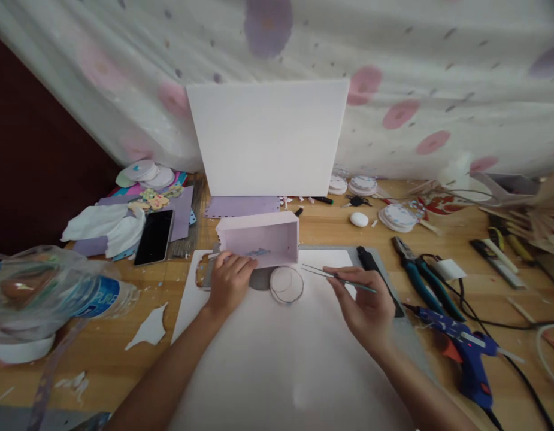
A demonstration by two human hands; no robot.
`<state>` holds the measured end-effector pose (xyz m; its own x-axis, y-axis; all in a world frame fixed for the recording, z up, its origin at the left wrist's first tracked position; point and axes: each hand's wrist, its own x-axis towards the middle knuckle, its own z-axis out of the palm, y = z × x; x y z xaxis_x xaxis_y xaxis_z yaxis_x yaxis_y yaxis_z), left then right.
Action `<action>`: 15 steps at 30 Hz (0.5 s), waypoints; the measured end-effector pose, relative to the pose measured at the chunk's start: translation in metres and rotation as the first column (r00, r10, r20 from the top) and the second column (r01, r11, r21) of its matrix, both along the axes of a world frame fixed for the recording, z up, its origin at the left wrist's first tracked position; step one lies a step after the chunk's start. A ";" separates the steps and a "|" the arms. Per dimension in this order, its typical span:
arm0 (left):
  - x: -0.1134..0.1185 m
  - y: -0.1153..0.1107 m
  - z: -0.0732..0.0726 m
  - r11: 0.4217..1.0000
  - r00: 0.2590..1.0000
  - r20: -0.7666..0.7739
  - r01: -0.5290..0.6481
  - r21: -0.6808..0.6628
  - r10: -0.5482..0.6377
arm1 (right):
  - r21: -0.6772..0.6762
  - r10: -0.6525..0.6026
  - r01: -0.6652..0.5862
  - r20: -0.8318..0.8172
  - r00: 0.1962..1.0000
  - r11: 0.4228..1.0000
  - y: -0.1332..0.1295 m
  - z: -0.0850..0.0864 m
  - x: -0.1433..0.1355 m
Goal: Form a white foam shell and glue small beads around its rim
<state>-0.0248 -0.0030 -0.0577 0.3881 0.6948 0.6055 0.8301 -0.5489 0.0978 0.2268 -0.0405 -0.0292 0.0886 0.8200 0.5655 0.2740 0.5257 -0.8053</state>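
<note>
A pale lilac open box [277, 239] lies on its side on the white sheet [268, 365], its hollow facing me. Inside it is a small grey-blue patch, too small to make out. My left hand [230, 276] is closed on the box's lower left edge. My right hand [366, 299] pinches a pair of thin tweezers [319, 272], their tips pointing left and a little apart, with nothing visible between them. Between my hands, just in front of the box, sits a small round clear-and-white piece [287, 285] with a thin patterned rim.
A white board [270, 137] stands upright behind the box. On the right lie pliers [424, 278], a blue glue gun [460, 347] with its cord, and a white egg-shaped piece [359, 219]. To the left are a phone [154, 237], a plastic bottle [101, 296] and paper scraps.
</note>
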 end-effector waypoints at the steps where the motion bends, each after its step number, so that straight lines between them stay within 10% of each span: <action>1: 0.000 0.000 0.000 1.000 1.000 0.006 0.004 0.000 -0.004 | 0.034 0.016 -0.018 0.065 0.998 0.999 0.005 0.003 -0.008; 15: 0.000 -0.001 0.000 1.000 0.999 0.033 0.011 0.015 -0.011 | 0.132 -0.102 0.005 0.738 0.667 0.991 0.063 -0.019 -0.053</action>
